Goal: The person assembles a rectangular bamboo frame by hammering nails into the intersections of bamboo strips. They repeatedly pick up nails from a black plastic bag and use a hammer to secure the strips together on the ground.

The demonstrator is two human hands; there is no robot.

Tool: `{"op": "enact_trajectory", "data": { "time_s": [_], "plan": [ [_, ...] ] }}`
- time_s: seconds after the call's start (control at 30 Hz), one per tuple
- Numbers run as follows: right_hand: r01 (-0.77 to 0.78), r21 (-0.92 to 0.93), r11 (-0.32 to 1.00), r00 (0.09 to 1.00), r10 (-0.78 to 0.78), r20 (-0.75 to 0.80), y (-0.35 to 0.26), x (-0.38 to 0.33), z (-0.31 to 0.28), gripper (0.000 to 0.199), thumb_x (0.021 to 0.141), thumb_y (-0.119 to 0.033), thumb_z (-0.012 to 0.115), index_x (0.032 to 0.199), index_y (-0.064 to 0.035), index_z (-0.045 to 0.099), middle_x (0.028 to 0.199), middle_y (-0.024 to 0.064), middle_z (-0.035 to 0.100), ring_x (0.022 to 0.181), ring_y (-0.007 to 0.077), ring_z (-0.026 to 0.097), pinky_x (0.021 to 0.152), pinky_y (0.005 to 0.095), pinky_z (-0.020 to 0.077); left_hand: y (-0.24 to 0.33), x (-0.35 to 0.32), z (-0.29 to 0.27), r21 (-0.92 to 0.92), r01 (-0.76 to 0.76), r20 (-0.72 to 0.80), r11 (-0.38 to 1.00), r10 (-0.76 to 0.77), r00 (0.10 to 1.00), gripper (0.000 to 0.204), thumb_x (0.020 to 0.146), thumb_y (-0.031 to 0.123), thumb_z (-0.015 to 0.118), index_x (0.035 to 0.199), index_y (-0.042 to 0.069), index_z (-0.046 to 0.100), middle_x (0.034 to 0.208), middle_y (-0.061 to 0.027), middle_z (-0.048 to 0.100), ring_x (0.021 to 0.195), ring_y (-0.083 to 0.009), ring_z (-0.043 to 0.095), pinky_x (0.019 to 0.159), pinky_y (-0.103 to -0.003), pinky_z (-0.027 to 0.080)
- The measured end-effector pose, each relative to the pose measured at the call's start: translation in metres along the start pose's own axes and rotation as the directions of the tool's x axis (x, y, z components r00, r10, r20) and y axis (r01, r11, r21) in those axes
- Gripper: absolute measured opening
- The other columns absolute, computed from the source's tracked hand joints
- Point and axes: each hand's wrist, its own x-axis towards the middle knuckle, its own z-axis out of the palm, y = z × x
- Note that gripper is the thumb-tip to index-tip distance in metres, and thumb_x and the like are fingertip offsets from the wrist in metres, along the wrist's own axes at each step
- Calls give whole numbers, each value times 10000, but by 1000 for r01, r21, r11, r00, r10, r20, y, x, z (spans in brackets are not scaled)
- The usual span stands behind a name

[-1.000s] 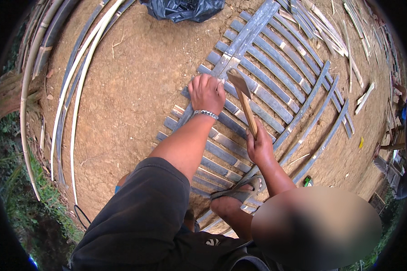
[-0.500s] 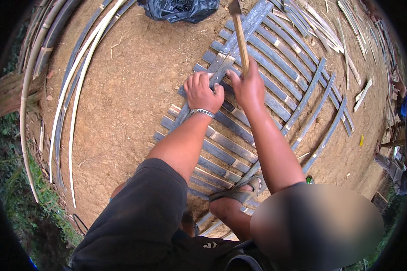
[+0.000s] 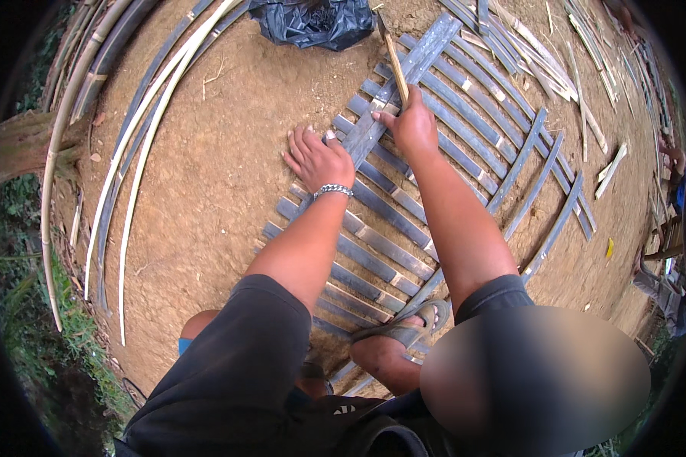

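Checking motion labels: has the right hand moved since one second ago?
Yes: the right hand moved up the picture, closer to the black bag.

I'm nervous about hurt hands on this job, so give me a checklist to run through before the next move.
1. Right hand wrapped around the wooden handle: ok.
2. Left hand clear of the tool head: ok, the two are well apart.
3. Left hand pressing the dark board down firmly: cannot tell, pressure doesn't show.
4. Tool head clear of the black bag: cannot tell, they look close in this view.
5. Sandal away from the slats: not ok, it is right at their near end.
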Motion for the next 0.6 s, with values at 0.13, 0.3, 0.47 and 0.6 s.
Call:
{"op": "enact_trajectory", "data": {
  "time_s": [0.13, 0.3, 0.47, 0.6],
  "plan": [
    [55, 8, 998, 997, -54, -62, 10, 5, 6, 959, 741, -449, 919, 1476, -63, 438, 1171, 287, 707, 1125, 469, 668, 935, 512, 528, 9, 0, 3, 22, 58, 27, 998, -58, 998, 499, 1032, 280, 519, 1431, -16, 470, 1589, -221, 408, 1542, -370, 287, 1254, -608, 143],
    [27, 151, 988, 997, -37, 64, 10, -19, -15, 678, 941, -288, 757, 1498, -93, 425, 1142, 269, 706, 1059, 442, 689, 878, 500, 545, 10, 2, -4, 113, 6, 114, 994, -19, 993, 531, 1032, 277, 515, 1486, 9, 448, 1626, -230, 359, 1558, -380, 253, 1254, -616, 133],
    [266, 393, 880, 958, -287, -6, 73, -127, -18, 494, 1044, -174, 563, 1496, -90, 383, 1036, 277, 676, 903, 465, 682, 816, 500, 545, 16, 4, -7, 155, 9, 184, 988, -38, 982, 534, 1037, 274, 492, 1519, 51, 441, 1638, -224, 342, 1562, -387, 240, 1255, -619, 125],
    [167, 194, 967, 969, -198, 149, 76, -170, -29, 499, 1025, -133, 580, 1490, -89, 404, 1142, 321, 668, 951, 506, 686, 838, 539, 550, 15, 6, -8, 161, -12, 204, 987, -21, 979, 516, 1036, 274, 494, 1528, 119, 477, 1646, -221, 334, 1563, -385, 240, 1260, -613, 123]
  ]
}}
